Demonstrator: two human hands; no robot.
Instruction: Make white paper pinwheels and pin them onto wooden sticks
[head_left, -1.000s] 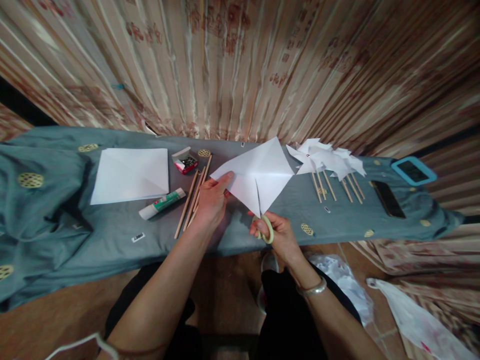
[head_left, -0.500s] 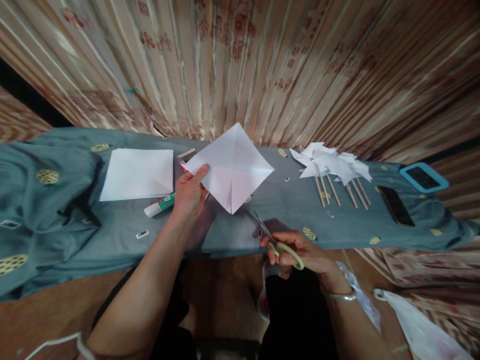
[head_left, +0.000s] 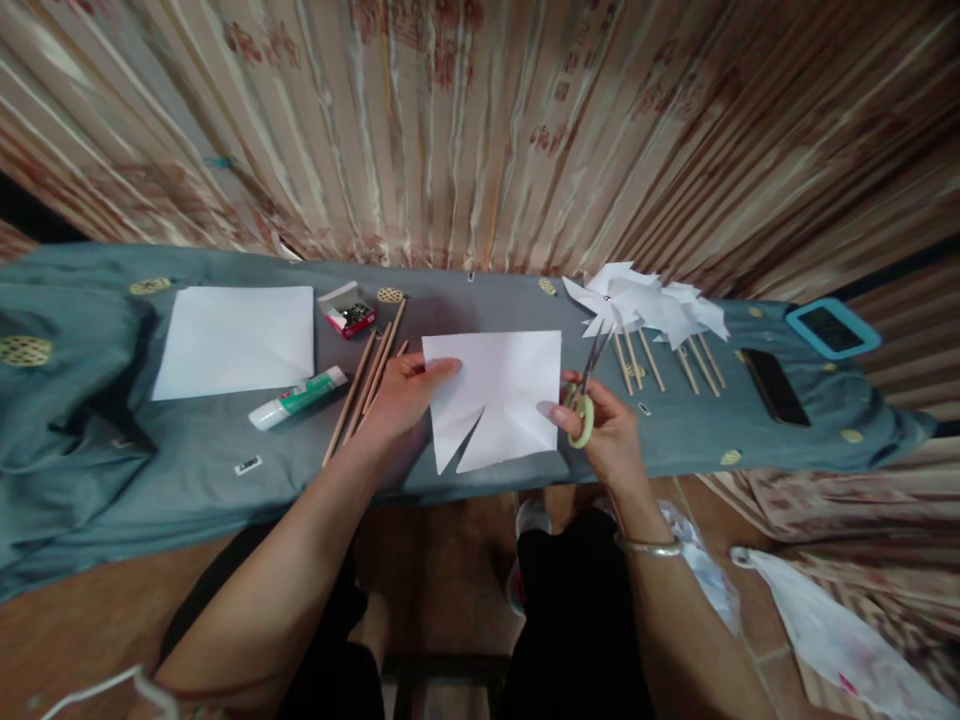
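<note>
A white square sheet of paper (head_left: pixel 499 385) is held up in front of me, with a slit running in from its lower left corner. My left hand (head_left: pixel 409 395) pinches its left side, thumb on top. My right hand (head_left: pixel 607 425) grips green-handled scissors (head_left: pixel 583 410), blades pointing up and away, while its thumb touches the sheet's right edge. Wooden sticks (head_left: pixel 367 375) lie beside my left hand, partly covered by it. Left of them are a glue stick (head_left: pixel 296 398) and an open small red and white box (head_left: pixel 349 312) of small dark pieces.
A stack of white paper (head_left: pixel 236 340) lies on the left of the cloth-covered table (head_left: pixel 195 440). Several paper pinwheels (head_left: pixel 649 305) on sticks rest at the right, near a black phone (head_left: pixel 776 385) and a blue-framed device (head_left: pixel 832 328). A curtain (head_left: pixel 450 150) hangs behind.
The sheet has been turned from a diamond to a square position and lowered. My right hand has come up with the scissors to the sheet's right edge. The view has shifted slightly.
</note>
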